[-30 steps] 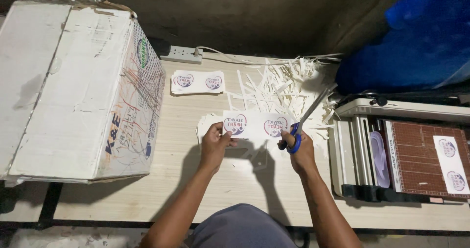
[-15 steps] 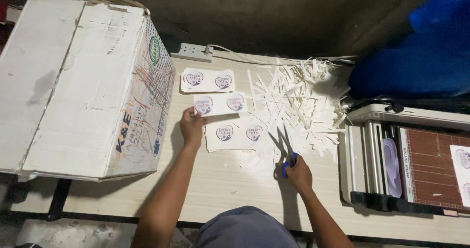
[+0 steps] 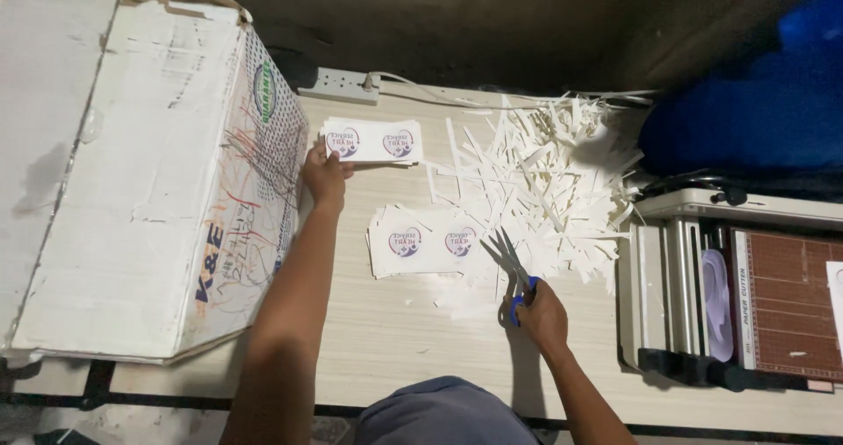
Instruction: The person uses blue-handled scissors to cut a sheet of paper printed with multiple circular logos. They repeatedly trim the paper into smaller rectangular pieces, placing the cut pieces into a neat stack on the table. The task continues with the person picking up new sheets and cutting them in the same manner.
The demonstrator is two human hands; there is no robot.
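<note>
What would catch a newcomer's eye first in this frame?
The heap of white paper strips spread across the middle of the table, and the big battered cardboard box at the left. The right hand holds blue-handled scissors; the left hand touches a stack of printed cards.

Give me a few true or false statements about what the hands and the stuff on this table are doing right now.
1. The right hand holds scissors. True.
2. The left hand rests on the paper cutter. False: it touches the far stack of printed cards.
3. The paper scraps lie between the cards and the paper cutter. True.
4. The cardboard box stands right of the cutter. False: it stands at the table's left end.
</note>
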